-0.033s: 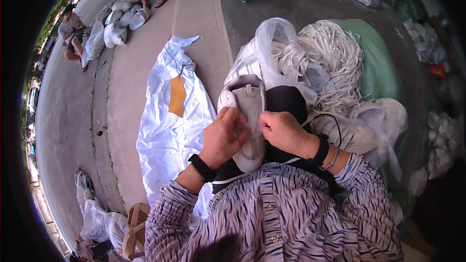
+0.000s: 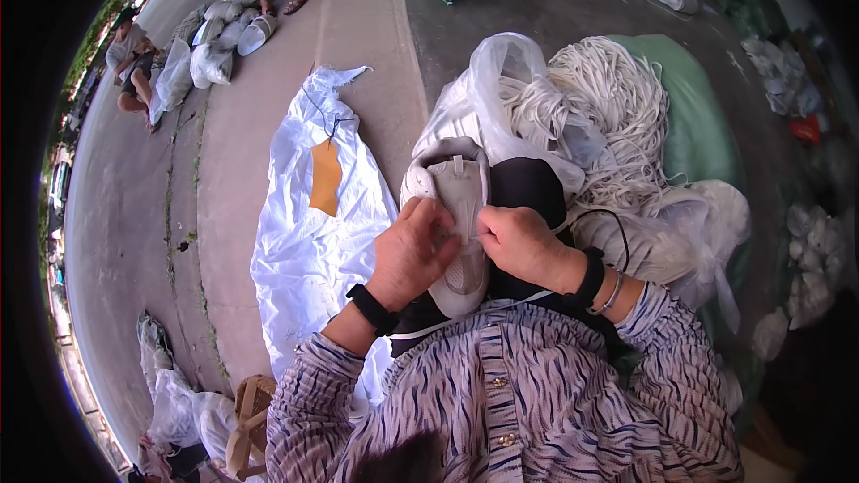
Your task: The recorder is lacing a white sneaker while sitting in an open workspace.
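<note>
A pale grey-beige sneaker [image 2: 463, 181] rests on my lap, its padded collar pointing away from me and its toe toward my body. My left hand [image 2: 413, 246] is over the shoe's left side, fingers curled and thumb drawn in near the eyelets. At the right edge, my right hand [image 2: 519, 241] is closed in a pinch. A thin whitish shoelace [image 2: 466, 242] seems to run across the shoe between both hands; my fingers hide much of it. Each wrist wears a black band, and the right one also has a metal bangle.
Beyond the shoe, a clear plastic bag [image 2: 510, 58] and a heap of white laces [image 2: 613, 94] lie by a green sack [image 2: 689, 116]. Left of me spreads a white plastic sheet [image 2: 313, 268] with an orange-yellow card [image 2: 326, 179]. Two people sit farther off among bundled bags [image 2: 212, 64].
</note>
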Tool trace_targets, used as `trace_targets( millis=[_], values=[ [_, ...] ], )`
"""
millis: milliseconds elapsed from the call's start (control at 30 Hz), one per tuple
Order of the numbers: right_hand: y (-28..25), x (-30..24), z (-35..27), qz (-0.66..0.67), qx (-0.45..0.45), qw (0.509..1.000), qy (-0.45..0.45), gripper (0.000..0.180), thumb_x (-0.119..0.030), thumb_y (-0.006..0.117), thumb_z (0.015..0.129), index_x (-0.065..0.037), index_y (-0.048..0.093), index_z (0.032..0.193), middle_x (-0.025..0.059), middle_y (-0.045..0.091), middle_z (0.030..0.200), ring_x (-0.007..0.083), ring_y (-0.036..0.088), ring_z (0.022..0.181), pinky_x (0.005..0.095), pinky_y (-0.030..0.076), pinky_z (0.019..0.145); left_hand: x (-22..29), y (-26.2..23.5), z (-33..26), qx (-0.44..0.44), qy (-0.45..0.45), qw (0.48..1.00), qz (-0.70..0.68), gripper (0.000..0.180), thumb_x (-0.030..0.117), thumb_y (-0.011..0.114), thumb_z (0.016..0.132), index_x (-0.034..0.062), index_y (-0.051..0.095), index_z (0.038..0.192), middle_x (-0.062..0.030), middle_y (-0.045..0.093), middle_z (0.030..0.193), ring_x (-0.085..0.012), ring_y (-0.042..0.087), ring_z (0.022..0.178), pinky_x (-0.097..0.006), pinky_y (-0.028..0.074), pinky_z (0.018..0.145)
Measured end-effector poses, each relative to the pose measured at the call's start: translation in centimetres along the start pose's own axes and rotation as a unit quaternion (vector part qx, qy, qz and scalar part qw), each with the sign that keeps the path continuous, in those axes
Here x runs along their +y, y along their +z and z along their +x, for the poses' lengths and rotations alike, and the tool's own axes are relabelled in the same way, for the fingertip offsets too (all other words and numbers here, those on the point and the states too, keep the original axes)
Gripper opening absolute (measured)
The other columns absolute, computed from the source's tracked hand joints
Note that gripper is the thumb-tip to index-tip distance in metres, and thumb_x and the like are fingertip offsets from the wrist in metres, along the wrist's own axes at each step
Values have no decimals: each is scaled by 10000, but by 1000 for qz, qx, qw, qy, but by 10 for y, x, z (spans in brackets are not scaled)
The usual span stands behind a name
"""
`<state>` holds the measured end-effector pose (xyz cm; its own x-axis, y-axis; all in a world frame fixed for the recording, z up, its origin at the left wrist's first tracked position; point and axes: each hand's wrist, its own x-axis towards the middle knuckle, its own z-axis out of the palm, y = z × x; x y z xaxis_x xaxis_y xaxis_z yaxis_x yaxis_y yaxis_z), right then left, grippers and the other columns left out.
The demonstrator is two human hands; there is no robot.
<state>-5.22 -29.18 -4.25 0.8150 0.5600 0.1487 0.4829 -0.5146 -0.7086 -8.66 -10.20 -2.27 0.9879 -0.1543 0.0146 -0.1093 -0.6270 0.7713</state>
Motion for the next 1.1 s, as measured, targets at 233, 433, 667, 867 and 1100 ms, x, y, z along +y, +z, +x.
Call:
trace_targets(
  millis=[233, 433, 667, 867, 1100],
  values=[
    [4, -18, -3, 218, -80, 952, 198, 63, -38, 566, 837, 25, 563, 828, 70, 600, 665, 111, 587, 534, 262, 470, 482, -4, -1, -5, 0, 16, 1000, 2, 242, 132, 691, 730, 105, 516, 895, -60, 532, 866, -221, 599, 685, -325, 470, 590],
    [-2, -15, -12, 196, -17, 968, 156, 57, -27, 578, 837, 29, 568, 831, 66, 621, 699, 93, 592, 550, 236, 469, 477, -10, 3, -13, 18, 24, 999, -33, 284, 80, 714, 718, 78, 546, 948, -59, 500, 841, -163, 552, 674, -271, 461, 626],
    [7, -16, -10, 240, -12, 950, 200, 74, -45, 587, 814, 22, 578, 784, 68, 596, 599, 137, 607, 492, 261, 468, 459, -7, -6, -16, -4, 48, 999, -18, 340, 113, 711, 744, 124, 563, 1050, -62, 530, 890, -209, 604, 728, -311, 497, 634],
    [0, -18, -4, 301, -39, 932, 199, 91, -45, 570, 839, 46, 578, 844, 80, 614, 654, 125, 600, 501, 235, 467, 452, -13, 2, -18, 64, 130, 986, 77, 252, 138, 671, 771, 137, 632, 1020, -42, 575, 819, -233, 601, 736, -335, 504, 613],
    [19, -10, -13, 141, 7, 985, 103, 111, -123, 631, 804, -17, 599, 803, 142, 622, 671, 232, 632, 550, 334, 495, 540, -14, -2, -22, 24, 248, 946, 209, 181, 103, 637, 728, 111, 636, 909, -35, 544, 741, -210, 584, 667, -319, 491, 555]
  ],
)
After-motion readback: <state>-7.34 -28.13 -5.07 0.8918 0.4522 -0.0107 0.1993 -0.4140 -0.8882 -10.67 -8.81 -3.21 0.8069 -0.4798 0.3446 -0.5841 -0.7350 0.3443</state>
